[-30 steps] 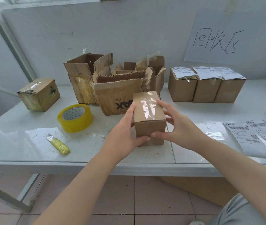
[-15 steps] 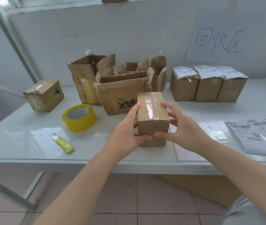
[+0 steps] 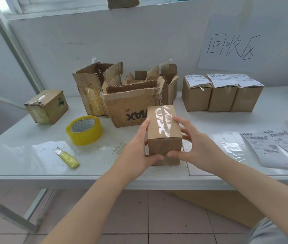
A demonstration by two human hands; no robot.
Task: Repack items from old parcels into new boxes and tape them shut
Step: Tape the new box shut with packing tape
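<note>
Glossy white tabletop (image 3: 34,155) is stretching across the view in front of a pale, scuffed wall, with reddish square floor tiles (image 3: 139,217) showing beneath its front edge. Near that edge, at the middle, a small box (image 3: 164,127) of plain brown corrugated card is standing upright, with a shiny strip of clear tape running lengthwise over its closed top flaps.

The left hand (image 3: 138,154) is gripping the box's left side, fingers reaching up the wall and thumb curling onto the near face. The right hand (image 3: 197,150) is clamping the opposite side, fingers spread against the card and thumb pressing low on the near face. I cannot tell whether the box is resting on the table or being held just off it.

Just behind the box, a cluster of torn old cartons (image 3: 131,106) is sagging open, with ragged edges and exposed fluting. To the left, a thick roll of yellowish tape (image 3: 84,130) is lying flat, and a short yellow-handled blade (image 3: 67,157) is lying nearer the front edge. A battered, tape-wrapped parcel (image 3: 47,107) is sitting at the far left.

At the back right, three neat boxes (image 3: 220,97) are standing side by side, touching, with crinkled white labels draped over their tops. Flat printed shipping labels (image 3: 273,147) are lying to the right of the hands, beside a patch of wrinkled clear film (image 3: 231,147). A white paper sign (image 3: 234,46) with handwritten characters is hanging on the wall.
</note>
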